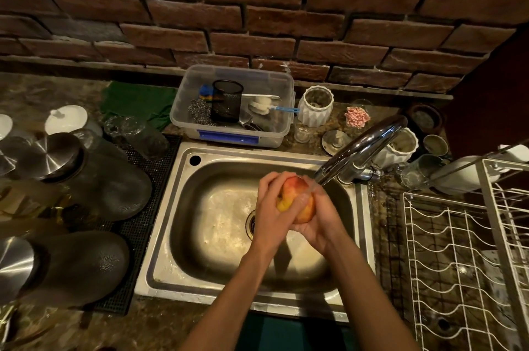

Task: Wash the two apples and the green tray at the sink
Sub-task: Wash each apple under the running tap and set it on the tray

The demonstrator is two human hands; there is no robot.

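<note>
I am cupping the apple between both palms over the sink, my left hand curling round its left flank and my right hand wrapping it from below and to the right, fingers bent close on the skin. The fruit is sitting squarely inside my grip, its red-and-yellow top showing between my thumbs, and water from the faucet is running onto it just above my right fingers. I am judging it firm and fairly light, but wet and slick, so I am keeping hold across its widest part with both hands rather than pinching at an end; a loose hold could send it dropping toward the drain directly beneath my hands. I am not seeing a second apple or a green tray anywhere around my grip.
</note>
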